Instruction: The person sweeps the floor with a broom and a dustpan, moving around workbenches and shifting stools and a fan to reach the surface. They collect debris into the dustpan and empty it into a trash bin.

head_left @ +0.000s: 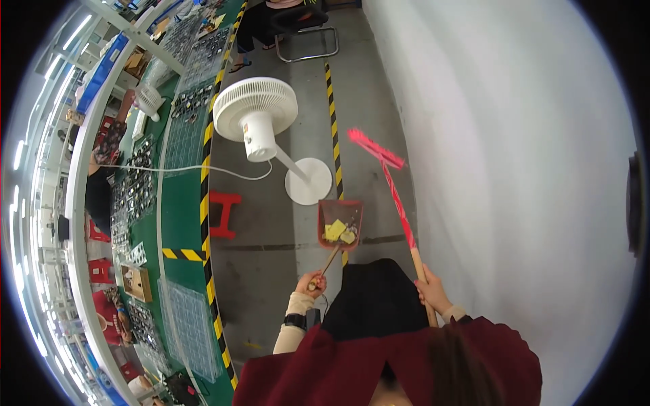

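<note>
My left hand (311, 283) is wrapped round the wooden handle of a red dustpan (321, 233). Inside the pan lie yellow scraps (336, 230) and small bits of dirt. On the other side, my right hand (433, 289) grips the pale wooden handle of a broom (394, 189). The upper part of its stick is covered in pink-red, and its pink-red head (376, 149) is out ahead, near the white wall. The broom head stands apart from the dustpan.
A white standing fan (256, 111) is ahead, its round base (309, 181) just beyond the dustpan; its cord runs left. A red stool (224, 214) stands beside the green workbench (183, 271) at left. A white wall (501, 169) borders the right. Further ahead, a person sits near a chair (305, 30).
</note>
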`<state>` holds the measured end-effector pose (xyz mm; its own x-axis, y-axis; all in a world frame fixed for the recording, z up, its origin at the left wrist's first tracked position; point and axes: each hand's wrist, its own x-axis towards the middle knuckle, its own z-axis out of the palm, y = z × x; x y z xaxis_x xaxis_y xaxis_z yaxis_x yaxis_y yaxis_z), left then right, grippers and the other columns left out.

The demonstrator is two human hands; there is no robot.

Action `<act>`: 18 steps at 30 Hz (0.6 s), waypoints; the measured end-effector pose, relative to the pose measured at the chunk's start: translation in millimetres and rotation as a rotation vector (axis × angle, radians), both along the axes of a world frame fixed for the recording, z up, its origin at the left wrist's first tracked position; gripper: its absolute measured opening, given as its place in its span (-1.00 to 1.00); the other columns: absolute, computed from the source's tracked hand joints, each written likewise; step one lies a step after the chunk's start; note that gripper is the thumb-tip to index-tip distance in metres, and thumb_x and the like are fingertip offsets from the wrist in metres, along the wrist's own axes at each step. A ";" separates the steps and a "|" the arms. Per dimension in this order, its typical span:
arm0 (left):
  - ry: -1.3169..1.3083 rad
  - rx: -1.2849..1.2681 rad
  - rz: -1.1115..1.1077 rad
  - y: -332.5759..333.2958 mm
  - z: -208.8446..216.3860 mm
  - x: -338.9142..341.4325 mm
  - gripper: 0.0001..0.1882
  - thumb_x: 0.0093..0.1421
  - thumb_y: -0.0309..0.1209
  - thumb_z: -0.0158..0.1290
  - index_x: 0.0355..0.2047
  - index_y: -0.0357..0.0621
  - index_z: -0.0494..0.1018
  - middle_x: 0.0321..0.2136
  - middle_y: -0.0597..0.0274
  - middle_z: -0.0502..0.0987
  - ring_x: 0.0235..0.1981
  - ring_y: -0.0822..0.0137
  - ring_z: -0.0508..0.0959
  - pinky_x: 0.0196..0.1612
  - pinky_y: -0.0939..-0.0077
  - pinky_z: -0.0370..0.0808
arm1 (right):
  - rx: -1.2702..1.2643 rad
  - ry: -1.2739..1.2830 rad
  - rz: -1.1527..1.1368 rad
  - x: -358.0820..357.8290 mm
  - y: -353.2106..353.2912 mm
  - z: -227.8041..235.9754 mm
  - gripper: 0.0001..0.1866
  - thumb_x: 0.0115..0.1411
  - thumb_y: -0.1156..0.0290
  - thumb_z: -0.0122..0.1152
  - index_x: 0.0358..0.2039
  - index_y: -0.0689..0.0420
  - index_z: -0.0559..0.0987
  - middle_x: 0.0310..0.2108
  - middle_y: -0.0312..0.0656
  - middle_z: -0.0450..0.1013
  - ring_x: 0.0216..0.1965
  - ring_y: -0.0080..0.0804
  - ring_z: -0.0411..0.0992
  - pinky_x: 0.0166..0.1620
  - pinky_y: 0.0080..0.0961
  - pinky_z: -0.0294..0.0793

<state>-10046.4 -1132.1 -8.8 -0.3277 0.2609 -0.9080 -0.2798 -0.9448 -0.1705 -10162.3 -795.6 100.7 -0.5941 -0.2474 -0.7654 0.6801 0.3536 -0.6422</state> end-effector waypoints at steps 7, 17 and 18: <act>0.142 0.032 0.096 -36.3 4.0 -190.9 -0.83 0.03 -0.48 -0.12 -0.63 -0.20 0.16 -0.77 0.30 0.18 -0.80 0.51 0.17 -0.75 0.72 0.13 | 0.017 0.112 0.092 -170.1 -61.6 -22.2 -0.38 0.03 0.51 -0.05 0.12 0.06 0.00 -0.74 -0.33 0.18 -0.80 -0.62 0.15 -0.76 -0.65 0.21; 0.104 -0.088 0.180 -113.5 -26.6 -423.0 -0.85 0.02 -0.49 -0.12 -0.61 -0.22 0.15 -0.76 0.29 0.19 -0.79 0.49 0.18 -0.75 0.70 0.15 | 0.058 0.148 0.280 -423.3 -213.9 -57.1 -0.39 0.02 0.51 -0.05 0.11 0.04 0.03 -0.74 -0.31 0.19 -0.82 -0.61 0.15 -0.77 -0.64 0.21; 0.091 -0.072 0.189 -122.5 -31.0 -439.9 -0.85 0.02 -0.49 -0.12 -0.61 -0.22 0.15 -0.76 0.29 0.19 -0.79 0.49 0.18 -0.75 0.69 0.16 | 0.082 0.156 0.312 -447.3 -229.2 -60.1 -0.38 0.01 0.51 -0.05 0.11 0.04 0.03 -0.74 -0.31 0.19 -0.82 -0.61 0.15 -0.77 -0.64 0.21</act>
